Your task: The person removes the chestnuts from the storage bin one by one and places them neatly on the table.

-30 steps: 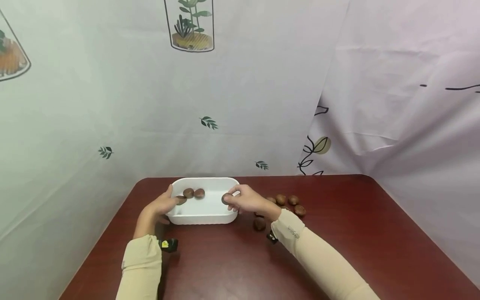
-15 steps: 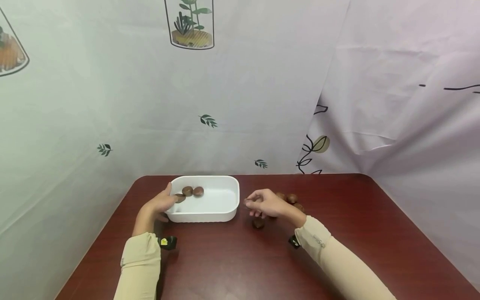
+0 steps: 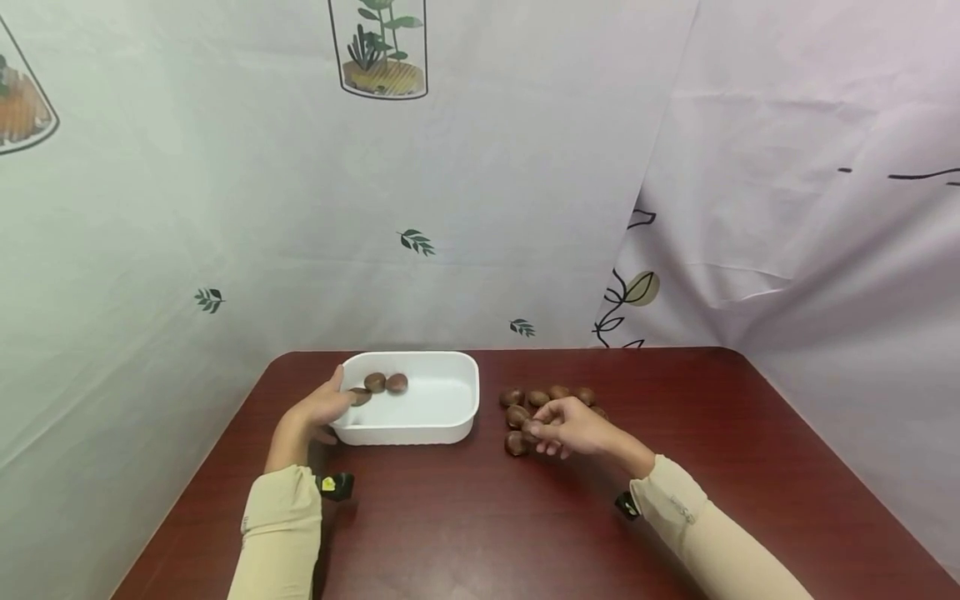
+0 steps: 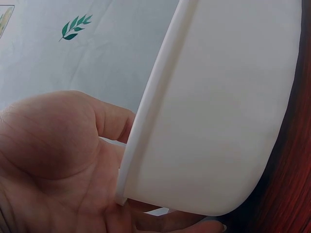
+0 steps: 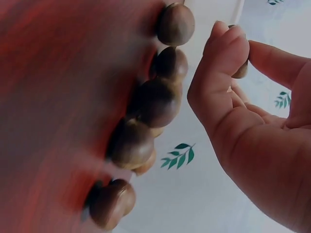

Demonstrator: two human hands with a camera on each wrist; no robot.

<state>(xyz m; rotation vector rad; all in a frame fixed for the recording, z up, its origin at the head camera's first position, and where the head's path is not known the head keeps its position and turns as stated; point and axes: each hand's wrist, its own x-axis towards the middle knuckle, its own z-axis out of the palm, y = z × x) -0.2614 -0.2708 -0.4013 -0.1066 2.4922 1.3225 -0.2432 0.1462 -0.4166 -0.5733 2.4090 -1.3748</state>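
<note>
My left hand (image 3: 324, 408) grips the left end of a white plastic tray (image 3: 408, 434), thumb over the rim and fingers outside and below, as the left wrist view also shows at the tray wall (image 4: 209, 111). Inside the tray, toward its left end, lie three brown chestnuts (image 3: 397, 382); one is beside my thumb. My right hand (image 3: 576, 427) pinches a chestnut (image 5: 240, 71) between thumb and fingertips, close over the near left part of a group of chestnuts (image 3: 512, 397) on the table. The hand hides part of that group.
The dark red table (image 3: 450, 517) has its back edge against a pale hanging cloth (image 3: 525, 208) printed with leaves. In the right wrist view several chestnuts (image 5: 158, 103) stand in a row along the tabletop. The group lies to the right of the tray.
My right hand has moved out of the tray to the right and toward me, carrying its chestnut to the group. My left hand has stayed on the tray.
</note>
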